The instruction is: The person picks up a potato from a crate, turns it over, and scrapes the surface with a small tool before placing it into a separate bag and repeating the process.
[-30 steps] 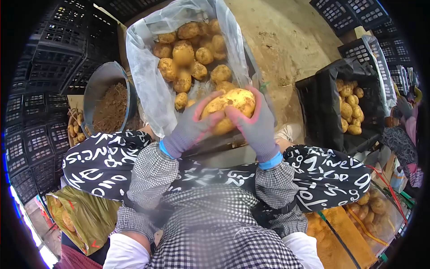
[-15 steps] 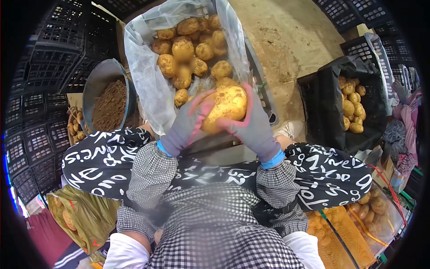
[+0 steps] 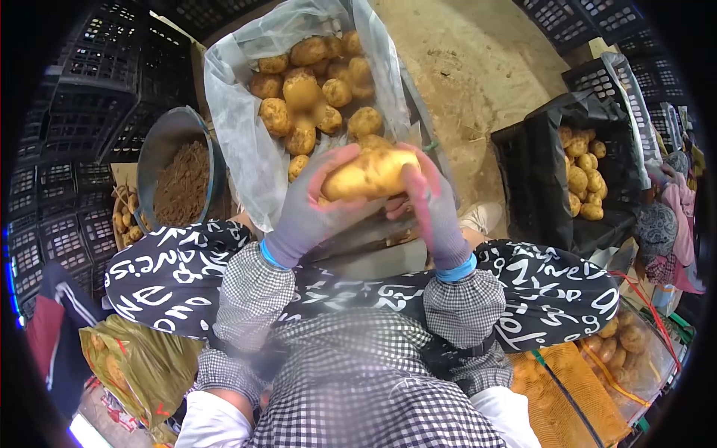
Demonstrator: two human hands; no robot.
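Note:
A large yellow potato (image 3: 371, 174) with some soil on it is held between both hands, above the near end of a lined crate. My left hand (image 3: 312, 196), in a grey and pink glove, grips its left end. At the other end, my right hand (image 3: 432, 201), gloved the same way, holds it with thumb and fingers. Several soil-marked potatoes (image 3: 336, 92) lie in the crate beyond my hands, inside a whitish plastic liner (image 3: 240, 127). A blurred spot covers part of the potatoes there.
To the left stands a bucket (image 3: 211, 168) holding brown soil (image 3: 183, 183). At right, a black-lined crate (image 3: 534, 164) contains several potatoes (image 3: 585, 172). Black plastic crates (image 3: 97, 67) are stacked at left. An orange mesh sack (image 3: 556, 396) and an olive bag (image 3: 149, 358) lie near my sides.
The potato has turned in my hands and now shows a longer, cleaner side. My right hand's fingers have shifted around its right end. At lower left, a person's dark clothing has moved.

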